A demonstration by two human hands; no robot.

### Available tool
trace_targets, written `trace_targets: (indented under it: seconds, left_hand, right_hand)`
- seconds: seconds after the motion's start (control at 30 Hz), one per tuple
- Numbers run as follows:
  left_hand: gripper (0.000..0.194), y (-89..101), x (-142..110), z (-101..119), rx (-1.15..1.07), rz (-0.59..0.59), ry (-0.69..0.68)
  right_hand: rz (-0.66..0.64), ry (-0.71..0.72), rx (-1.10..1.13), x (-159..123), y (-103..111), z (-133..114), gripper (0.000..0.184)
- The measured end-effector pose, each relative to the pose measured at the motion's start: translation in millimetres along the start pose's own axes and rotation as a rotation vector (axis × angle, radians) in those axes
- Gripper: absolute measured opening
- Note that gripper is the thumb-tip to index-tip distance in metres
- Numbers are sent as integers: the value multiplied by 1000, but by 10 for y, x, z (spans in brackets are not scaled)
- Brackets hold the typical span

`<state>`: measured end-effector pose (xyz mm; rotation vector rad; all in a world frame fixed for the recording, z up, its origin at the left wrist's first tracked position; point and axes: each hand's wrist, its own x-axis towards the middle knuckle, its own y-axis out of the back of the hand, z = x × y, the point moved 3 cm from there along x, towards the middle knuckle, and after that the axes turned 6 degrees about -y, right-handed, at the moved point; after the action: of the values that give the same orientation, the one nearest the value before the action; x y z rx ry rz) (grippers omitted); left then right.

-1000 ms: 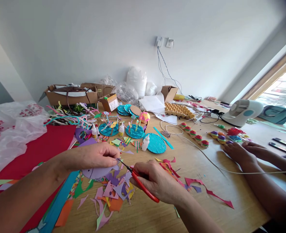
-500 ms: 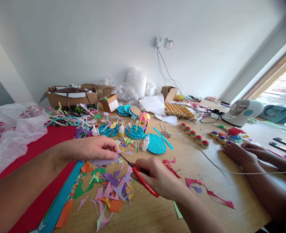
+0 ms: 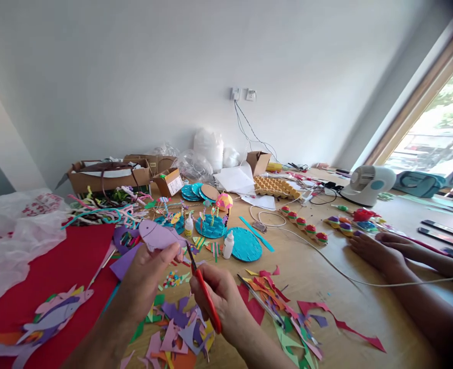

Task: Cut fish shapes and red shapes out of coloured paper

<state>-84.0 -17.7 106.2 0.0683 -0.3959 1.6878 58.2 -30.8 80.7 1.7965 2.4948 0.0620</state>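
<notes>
Between the fingers of my left hand (image 3: pixel 144 279) is a light purple paper fish (image 3: pixel 159 234) with drawn lines, held up so its side faces me. My right hand (image 3: pixel 224 300) is closed around red-handled scissors (image 3: pixel 208 302). Their dark blades point up, with the tips at the fish's right end; I cannot tell whether they are cutting into the paper. Below both hands lie paper scraps (image 3: pixel 180 323) in purple, pink, green and orange. At the lower left, several cut paper fish (image 3: pixel 57 312) rest in a pile on a red sheet (image 3: pixel 84 251).
Blue discs (image 3: pixel 244 244), glue bottles (image 3: pixel 228 245) and an egg tray (image 3: pixel 276 188) stand farther back. A white cable (image 3: pixel 326 252) crosses the right side, near another person's hands (image 3: pixel 380 251). A fan (image 3: pixel 368 184) stands by the window. Cardboard boxes (image 3: pixel 107 177) line the wall.
My left hand has lifted and turned the paper fish, showing its whole side. The scissors now point more steeply upward. My view has shifted, bringing the cut fish at lower left into sight.
</notes>
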Motion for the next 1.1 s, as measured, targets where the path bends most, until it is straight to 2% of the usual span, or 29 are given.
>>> trace_targets:
  seconds: [0.17, 0.33, 0.73, 1.1]
  left_hand:
    - [13, -28, 10, 34, 107, 19, -15]
    - [11, -44, 1, 76, 111, 29, 25]
    - [9, -93, -20, 61, 53, -86, 66]
    - [9, -93, -21, 53, 82, -165, 87]
  right_hand:
    - [-30, -25, 35, -22, -21, 6, 41]
    - [-109, -50, 63, -38, -13, 7, 40]
    - [-141, -39, 17, -51, 52, 0, 35]
    - [-104, -37, -22, -84, 81, -10, 33]
